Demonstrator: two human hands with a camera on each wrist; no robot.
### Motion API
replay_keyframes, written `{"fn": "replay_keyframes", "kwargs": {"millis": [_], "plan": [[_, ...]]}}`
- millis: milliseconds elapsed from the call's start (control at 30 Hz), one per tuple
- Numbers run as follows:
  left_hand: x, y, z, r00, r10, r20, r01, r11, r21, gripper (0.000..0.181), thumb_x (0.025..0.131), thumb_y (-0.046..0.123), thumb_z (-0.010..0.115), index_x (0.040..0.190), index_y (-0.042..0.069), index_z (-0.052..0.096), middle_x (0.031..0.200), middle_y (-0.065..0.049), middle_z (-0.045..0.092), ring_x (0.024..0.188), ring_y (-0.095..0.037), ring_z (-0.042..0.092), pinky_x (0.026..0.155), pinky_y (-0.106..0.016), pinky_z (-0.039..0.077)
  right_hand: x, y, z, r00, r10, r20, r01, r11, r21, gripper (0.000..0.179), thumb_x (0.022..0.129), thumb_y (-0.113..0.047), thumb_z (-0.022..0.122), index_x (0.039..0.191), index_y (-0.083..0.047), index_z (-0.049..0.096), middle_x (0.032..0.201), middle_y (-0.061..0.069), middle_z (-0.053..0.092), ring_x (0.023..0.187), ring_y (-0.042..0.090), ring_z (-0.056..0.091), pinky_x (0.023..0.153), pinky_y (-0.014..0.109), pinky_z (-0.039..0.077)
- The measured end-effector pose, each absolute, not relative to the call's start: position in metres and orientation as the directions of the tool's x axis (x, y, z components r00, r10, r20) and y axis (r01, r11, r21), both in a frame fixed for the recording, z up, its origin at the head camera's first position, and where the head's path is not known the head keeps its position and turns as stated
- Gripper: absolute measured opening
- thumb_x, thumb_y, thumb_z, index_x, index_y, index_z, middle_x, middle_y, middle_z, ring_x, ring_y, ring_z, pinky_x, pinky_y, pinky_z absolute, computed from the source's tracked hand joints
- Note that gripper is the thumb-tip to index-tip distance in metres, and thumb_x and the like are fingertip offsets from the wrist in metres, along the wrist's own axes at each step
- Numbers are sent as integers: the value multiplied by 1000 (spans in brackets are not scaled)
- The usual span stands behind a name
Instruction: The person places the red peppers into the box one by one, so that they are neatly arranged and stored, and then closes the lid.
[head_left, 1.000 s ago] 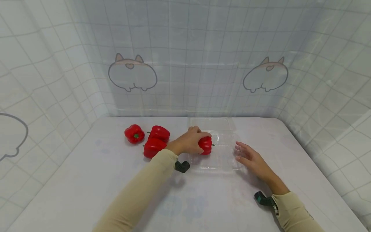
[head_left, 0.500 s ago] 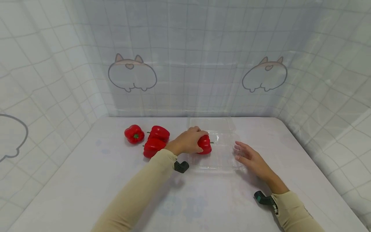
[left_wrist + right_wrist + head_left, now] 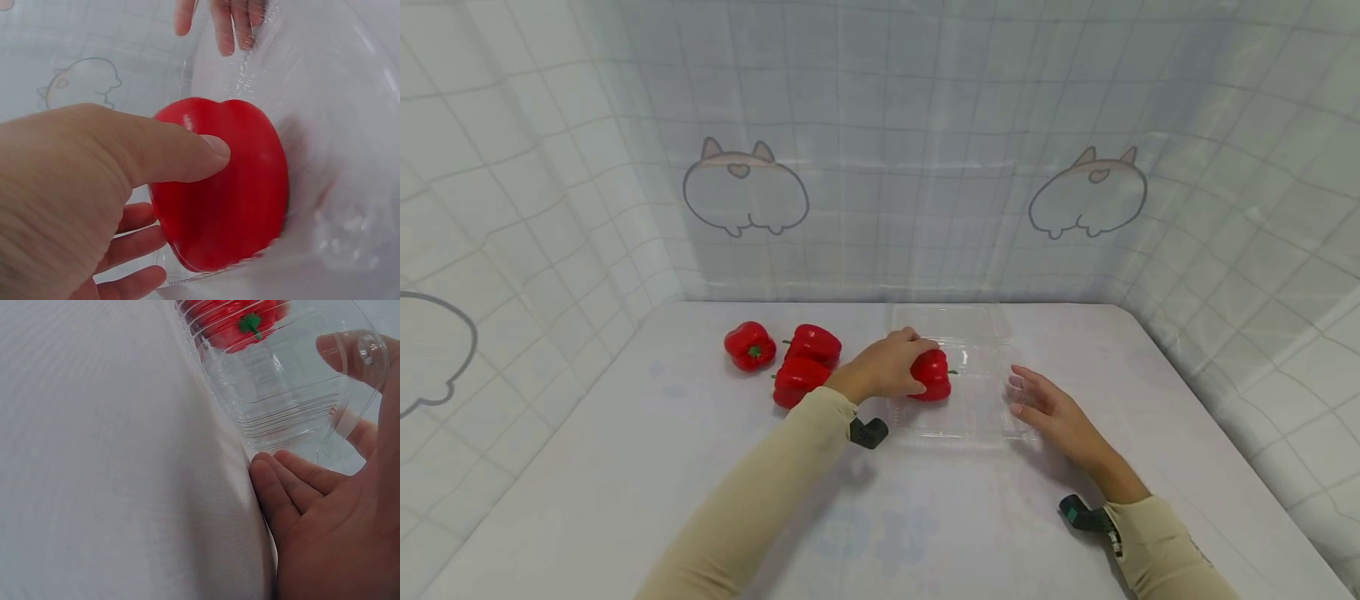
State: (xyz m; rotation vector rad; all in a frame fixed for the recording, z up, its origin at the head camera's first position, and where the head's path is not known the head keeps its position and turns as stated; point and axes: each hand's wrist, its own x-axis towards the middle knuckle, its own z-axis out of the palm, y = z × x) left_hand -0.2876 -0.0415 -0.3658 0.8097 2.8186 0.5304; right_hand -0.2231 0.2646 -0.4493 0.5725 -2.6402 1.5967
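From the head view, the left hand (image 3: 883,367) is curled round a red bell pepper (image 3: 932,375), thumb and fingers wrapped over its near side, holding it inside the left part of a clear plastic clamshell box (image 3: 977,417) that lies open on the white table (image 3: 625,467). The right hand (image 3: 1048,408) lies with its fingers straight and relaxed against the right edge of the box, gripping nothing. Three more red peppers (image 3: 793,358) sit in a loose group on the table to the left of the box, well behind the left forearm. In the left wrist view, the thumb (image 3: 187,153) presses across the front of the pepper (image 3: 244,200) while the other fingers curl under its lower left side; the pepper rests against the transparent wall of the box (image 3: 350,94), and the fingertips of the right hand (image 3: 231,25) show at the far rim. In the right wrist view, the right hand (image 3: 331,531) is flat and open, its fingers touching the ribbed corner of the box (image 3: 281,387), with the pepper (image 3: 234,322) and its green stem seen through the plastic at the far end
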Motion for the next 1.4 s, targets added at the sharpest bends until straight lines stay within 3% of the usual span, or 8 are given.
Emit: {"fn": "replay_keyframes", "kwargs": {"millis": [167,267,433,533,667,833,1400], "plan": [[-284,-44,-366,-835,548,-46,493,783,380,75,79,26,85,146,23,51,134,-1,51,122,-20,48,84,-35,57,-223,265,-450,-929,-318,190,-315,409,-857,64,101,-24,61,156,-9,32,152,22,42,138,39,44,102,20,38],[-281,-48,-367,-837,546,-24,494,775,394,71,80,27,84,144,23,53,135,0,51,121,-19,49,84,-35,57,-223,265,-451,-927,-324,187,-315,405,-858,65,101,-24,61,156,-7,31,153,22,41,138,39,43,106,30,41],[-275,-56,-369,-848,530,26,486,757,436,66,82,27,82,143,24,55,137,1,51,122,-17,48,86,-36,57,-223,267,-451,-930,-322,178,-306,408,-860,65,102,-27,60,157,-9,31,154,21,41,138,37,44,107,35,42],[-269,-63,-369,-856,514,62,482,748,457,64,83,27,82,141,23,57,137,1,52,122,-18,49,88,-37,56,-223,268,-451,-931,-323,170,-300,411,-861,65,102,-28,60,157,-10,30,154,19,40,139,36,43,103,23,40],[-259,-71,-367,-865,492,101,475,736,482,61,84,26,81,141,22,58,138,1,52,125,-18,50,90,-39,56,-222,268,-451,-931,-321,171,-301,416,-858,64,102,-28,60,157,-10,31,154,19,41,139,36,43,105,28,41],[-253,-81,-368,-876,462,139,460,714,528,62,84,26,81,141,24,58,139,2,52,127,-18,49,92,-40,55,-222,267,-450,-931,-321,177,-306,417,-856,64,102,-27,59,157,-10,31,155,20,39,139,38,42,107,58,36],[-250,-129,-374,-866,387,316,499,708,500,49,87,27,79,133,19,64,131,0,62,116,-20,59,91,-42,56,-222,263,-448,-930,-326,170,-302,411,-860,63,102,-22,59,157,-7,30,155,21,39,139,40,41,107,60,34]]}}
